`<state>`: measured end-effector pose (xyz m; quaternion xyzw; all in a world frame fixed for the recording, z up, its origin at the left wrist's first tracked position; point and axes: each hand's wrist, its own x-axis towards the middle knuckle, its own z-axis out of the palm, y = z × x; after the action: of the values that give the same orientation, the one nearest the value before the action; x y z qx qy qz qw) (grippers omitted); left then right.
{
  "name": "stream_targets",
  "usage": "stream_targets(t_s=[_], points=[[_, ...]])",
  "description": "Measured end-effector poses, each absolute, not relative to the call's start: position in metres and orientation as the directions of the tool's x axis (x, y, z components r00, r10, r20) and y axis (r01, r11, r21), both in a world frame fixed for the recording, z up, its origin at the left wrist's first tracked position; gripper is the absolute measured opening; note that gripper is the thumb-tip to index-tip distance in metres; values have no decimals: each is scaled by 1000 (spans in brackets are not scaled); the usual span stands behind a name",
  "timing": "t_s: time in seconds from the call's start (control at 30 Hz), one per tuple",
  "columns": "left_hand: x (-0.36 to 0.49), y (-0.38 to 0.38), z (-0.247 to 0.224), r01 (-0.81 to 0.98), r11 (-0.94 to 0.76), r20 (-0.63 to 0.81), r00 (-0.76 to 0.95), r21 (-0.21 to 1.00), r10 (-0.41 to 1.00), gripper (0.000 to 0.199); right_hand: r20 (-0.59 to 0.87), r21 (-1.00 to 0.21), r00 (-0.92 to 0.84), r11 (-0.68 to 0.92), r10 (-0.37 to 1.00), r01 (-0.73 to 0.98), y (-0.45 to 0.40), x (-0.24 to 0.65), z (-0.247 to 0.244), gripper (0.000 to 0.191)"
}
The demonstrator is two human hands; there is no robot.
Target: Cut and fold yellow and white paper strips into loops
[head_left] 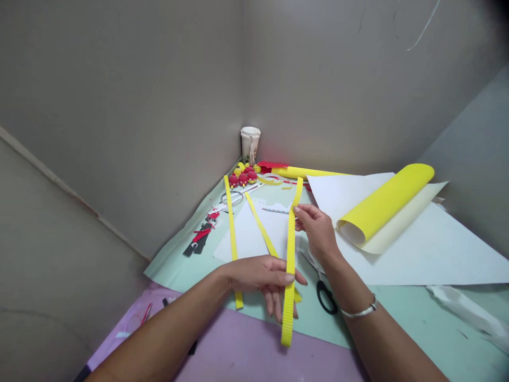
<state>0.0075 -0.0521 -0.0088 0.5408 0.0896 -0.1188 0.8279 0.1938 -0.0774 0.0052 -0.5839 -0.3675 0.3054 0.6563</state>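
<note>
Right hand (317,229) pinches the upper part of a long, ridged yellow strip (291,244), thumb against fingers, a narrow grip; left hand (248,275) holds the same strip lower down, thumb laid over its front and fingers loosely spread behind. The strip stands lengthwise before the person, its near end hanging free below the left hand, as seen just right of a white paper sheet (247,236), the landmark here. The step in hand looks like steadying or lining up the strip; handling something so thin calls for a light pinch and even support (it could crease).

Across the sheet's left part lies a flat yellow strip (232,228); another (258,220) slants over its middle; black-handled scissors (326,298) rest to its right; farther right is a smooth yellow paper roll (389,201); beyond the sheet stands a white lidded cup (250,143).
</note>
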Motion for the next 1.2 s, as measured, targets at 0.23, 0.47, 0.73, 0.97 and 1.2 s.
stream_targets(t_s=[0.23, 0.47, 0.73, 0.97, 1.2], points=[[9, -49, -5, 123, 403, -239, 938, 907, 252, 49, 129, -992, 491, 121, 861, 47, -79, 186, 7, 31], [12, -47, -5, 4, 387, -202, 858, 922, 472, 45, 119, -992, 391, 94, 913, 82, -81, 177, 6, 26], [12, -42, -5, 8, 249, -174, 737, 968, 654, 38, 103, -993, 316, 81, 943, 80, -82, 168, -3, 27], [13, -41, -15, 152, 135, -203, 756, 979, 623, 27, 130, -991, 364, 106, 922, 86, -82, 169, -4, 28], [14, -46, -15, 214, 71, -215, 786, 974, 580, 29, 163, -986, 432, 132, 887, 101, -81, 172, -7, 32]])
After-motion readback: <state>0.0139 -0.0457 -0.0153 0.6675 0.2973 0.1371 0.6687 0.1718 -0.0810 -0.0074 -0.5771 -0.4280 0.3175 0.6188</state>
